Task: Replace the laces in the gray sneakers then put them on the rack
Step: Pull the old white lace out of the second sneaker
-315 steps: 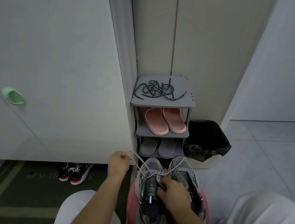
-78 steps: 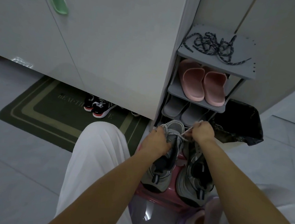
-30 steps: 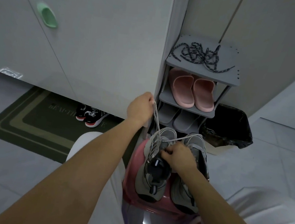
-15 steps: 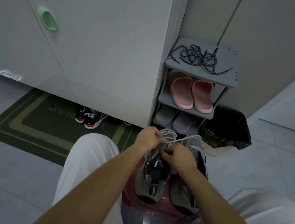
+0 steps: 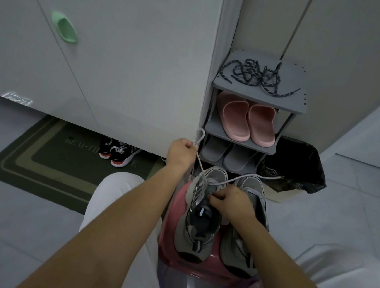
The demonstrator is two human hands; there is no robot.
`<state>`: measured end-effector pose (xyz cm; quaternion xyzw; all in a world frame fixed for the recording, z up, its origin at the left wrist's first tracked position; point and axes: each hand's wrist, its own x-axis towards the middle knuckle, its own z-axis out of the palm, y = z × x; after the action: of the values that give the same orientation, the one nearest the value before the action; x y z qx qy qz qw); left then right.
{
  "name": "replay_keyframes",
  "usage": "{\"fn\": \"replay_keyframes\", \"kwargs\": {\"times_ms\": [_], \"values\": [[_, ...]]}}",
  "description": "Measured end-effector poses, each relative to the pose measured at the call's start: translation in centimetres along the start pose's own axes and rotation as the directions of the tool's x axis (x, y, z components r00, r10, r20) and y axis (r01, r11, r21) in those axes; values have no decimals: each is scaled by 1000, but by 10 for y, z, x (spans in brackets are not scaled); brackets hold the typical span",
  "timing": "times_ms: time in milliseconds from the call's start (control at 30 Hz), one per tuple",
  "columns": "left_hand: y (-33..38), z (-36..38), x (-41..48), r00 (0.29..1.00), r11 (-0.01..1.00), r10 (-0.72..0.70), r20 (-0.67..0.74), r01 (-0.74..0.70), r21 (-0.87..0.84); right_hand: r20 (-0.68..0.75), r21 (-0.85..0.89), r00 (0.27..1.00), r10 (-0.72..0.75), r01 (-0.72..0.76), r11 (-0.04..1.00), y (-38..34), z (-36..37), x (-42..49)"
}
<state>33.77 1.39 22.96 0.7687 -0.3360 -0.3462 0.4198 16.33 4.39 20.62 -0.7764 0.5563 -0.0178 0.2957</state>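
Two gray sneakers stand side by side on a pink stool (image 5: 172,213) between my knees. My right hand (image 5: 231,202) grips the upper of the left sneaker (image 5: 196,233) near its eyelets. My left hand (image 5: 181,152) is raised up and to the left, gripping one end of the light gray lace (image 5: 200,165), which runs taut down into that sneaker. The lace's other end (image 5: 250,177) trails across the toe of the right sneaker (image 5: 242,245). Dark speckled laces (image 5: 253,77) lie in a tangle on the top shelf of the gray rack (image 5: 285,106).
Pink slippers (image 5: 248,119) fill the rack's second shelf, gray slippers (image 5: 226,155) the one below. A black-lined bin (image 5: 296,166) stands right of the rack. White cabinet doors with a green handle (image 5: 65,30) lie left, black sneakers (image 5: 118,149) and a green mat (image 5: 47,155) beneath.
My left hand has pulled away from the sneaker, up and to the left, drawing the lace taut. My right hand stays on the left sneaker.
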Motion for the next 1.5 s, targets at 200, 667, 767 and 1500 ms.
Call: {"fn": "replay_keyframes", "kwargs": {"times_ms": [200, 667, 767, 1500], "values": [[12, -8, 5, 998, 998, 56, 35, -57, 31, -30, 32, 999, -15, 16, 999, 1, 1, 0], [-25, 24, -27, 939, 930, -75, 337, -56, 364, -64, 92, 996, -57, 63, 994, 7, -3, -8], [-23, 22, -20, 965, 942, -48, 257, -42, 333, -58, 79, 997, -49, 54, 995, 6, -3, -8], [9, -12, -13, 972, 916, -38, 230, 126, -382, 32, 66, 999, 33, -35, 997, -30, -28, 42]]}}
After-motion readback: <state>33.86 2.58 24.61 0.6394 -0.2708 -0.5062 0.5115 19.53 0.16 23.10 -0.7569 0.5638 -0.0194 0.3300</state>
